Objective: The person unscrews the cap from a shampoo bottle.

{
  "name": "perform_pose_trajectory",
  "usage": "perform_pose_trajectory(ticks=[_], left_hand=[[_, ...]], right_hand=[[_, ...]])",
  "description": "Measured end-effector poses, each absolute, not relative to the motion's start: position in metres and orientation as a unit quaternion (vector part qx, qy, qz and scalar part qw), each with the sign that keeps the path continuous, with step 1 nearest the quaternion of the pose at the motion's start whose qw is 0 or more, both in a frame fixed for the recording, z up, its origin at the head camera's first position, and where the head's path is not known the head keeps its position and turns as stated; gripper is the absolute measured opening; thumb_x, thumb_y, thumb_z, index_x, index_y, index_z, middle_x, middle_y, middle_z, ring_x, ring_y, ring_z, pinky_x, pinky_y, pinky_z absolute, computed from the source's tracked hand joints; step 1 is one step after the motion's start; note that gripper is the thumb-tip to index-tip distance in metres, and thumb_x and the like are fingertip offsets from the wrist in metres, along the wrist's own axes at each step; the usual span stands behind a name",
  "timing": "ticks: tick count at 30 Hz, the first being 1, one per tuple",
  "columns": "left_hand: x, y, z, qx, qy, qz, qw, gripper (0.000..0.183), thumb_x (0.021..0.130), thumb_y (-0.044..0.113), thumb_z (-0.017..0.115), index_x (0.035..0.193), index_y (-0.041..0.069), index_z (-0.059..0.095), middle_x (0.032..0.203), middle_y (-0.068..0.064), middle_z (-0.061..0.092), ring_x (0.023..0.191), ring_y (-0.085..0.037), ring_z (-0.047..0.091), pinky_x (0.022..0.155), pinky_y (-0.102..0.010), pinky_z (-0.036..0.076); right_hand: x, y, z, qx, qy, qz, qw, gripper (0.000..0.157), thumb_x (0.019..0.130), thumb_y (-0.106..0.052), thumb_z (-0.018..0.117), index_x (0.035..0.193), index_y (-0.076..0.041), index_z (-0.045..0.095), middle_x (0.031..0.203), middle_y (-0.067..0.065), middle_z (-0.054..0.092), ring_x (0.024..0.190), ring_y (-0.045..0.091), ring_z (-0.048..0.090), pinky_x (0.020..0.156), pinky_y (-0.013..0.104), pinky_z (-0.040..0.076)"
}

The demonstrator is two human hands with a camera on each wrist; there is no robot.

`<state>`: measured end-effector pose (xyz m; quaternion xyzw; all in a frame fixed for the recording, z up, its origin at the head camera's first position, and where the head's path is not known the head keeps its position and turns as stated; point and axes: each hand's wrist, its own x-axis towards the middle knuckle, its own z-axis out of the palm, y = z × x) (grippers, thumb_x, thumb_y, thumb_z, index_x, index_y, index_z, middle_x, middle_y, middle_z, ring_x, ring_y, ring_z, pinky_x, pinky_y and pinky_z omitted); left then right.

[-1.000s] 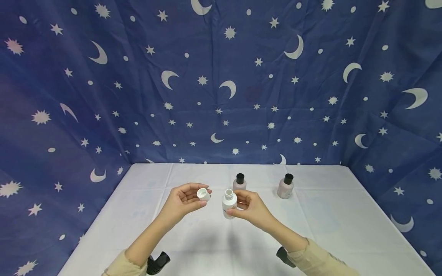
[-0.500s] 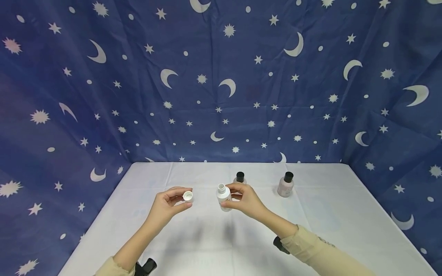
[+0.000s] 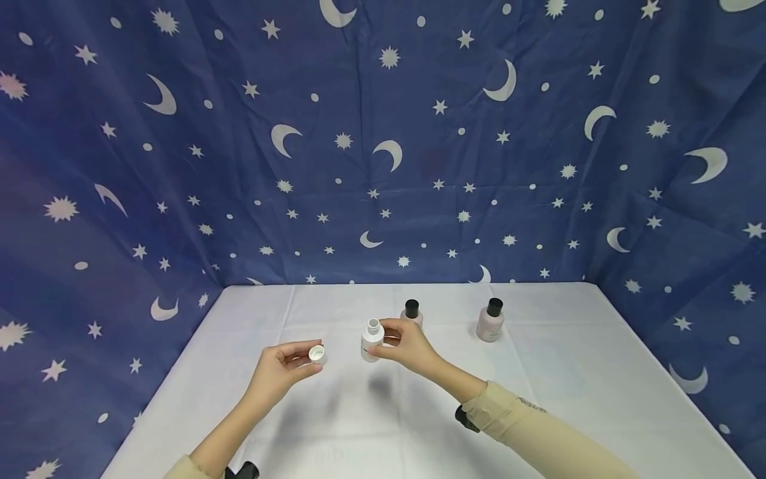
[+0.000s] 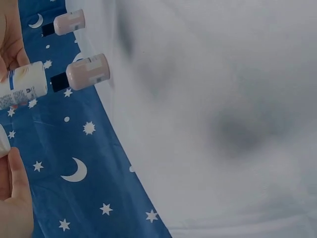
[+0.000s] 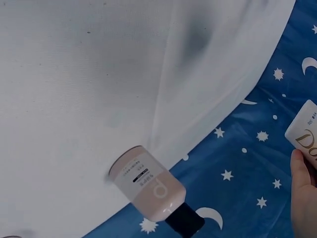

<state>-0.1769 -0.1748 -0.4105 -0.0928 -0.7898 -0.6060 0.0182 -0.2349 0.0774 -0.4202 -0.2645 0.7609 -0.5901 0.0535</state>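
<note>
My left hand point(image 3: 277, 372) pinches a white screw cap point(image 3: 318, 354), its hollow side facing up toward the head camera. With thumb and fingers, my right hand point(image 3: 409, 347) grips a small white bottle point(image 3: 371, 341) whose neck is uncapped. The bottle is held above the table, close to upright, a short way right of the cap. In the left wrist view the white bottle point(image 4: 25, 85) shows printed text and a blue stripe. Gold lettering shows on the white bottle point(image 5: 306, 133) in the right wrist view.
Two pink bottles with black caps stand toward the back of the white-clothed table point(image 3: 335, 426): one pink bottle point(image 3: 491, 324) at right, another pink bottle point(image 3: 411, 311) partly hidden behind my right hand. A blue curtain point(image 3: 383, 199) with moons and stars hangs behind.
Both hands have moved left, the left hand carrying the cap and the right hand the white bottle. Cap and bottle are farther apart than a second ago. The pink bottles have stayed put.
</note>
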Motion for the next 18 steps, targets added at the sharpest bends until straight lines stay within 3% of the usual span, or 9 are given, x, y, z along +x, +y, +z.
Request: perform_pose_trajectory(ticks=[11, 18], left_hand=[[-0.179, -0.178, -0.429, -0.03, -0.799, -0.598, 0.056, 0.036, 0.07, -0.01, 0.075, 0.105, -0.011, 0.065, 0.109, -0.025, 0.065, 0.085, 0.004, 0.063, 0.082, -0.019, 0.055], [-0.182, -0.18, -0.444, -0.03, -0.809, -0.584, 0.063, 0.035, 0.071, -0.009, 0.075, 0.105, -0.011, 0.066, 0.109, -0.023, 0.064, 0.093, -0.012, 0.067, 0.084, -0.022, 0.055]], right_hand=[[-0.253, 0.046, -0.433, -0.28, 0.767, -0.577, 0.032, 0.04, 0.076, 0.0, 0.075, 0.113, 0.01, 0.062, 0.113, 0.024, 0.064, 0.106, 0.034, 0.061, 0.093, 0.029, 0.053], [-0.266, 0.031, -0.437, -0.261, 0.786, -0.56, -0.011, 0.041, 0.074, -0.004, 0.078, 0.112, 0.005, 0.065, 0.108, 0.02, 0.068, 0.099, 0.03, 0.065, 0.086, 0.028, 0.056]])
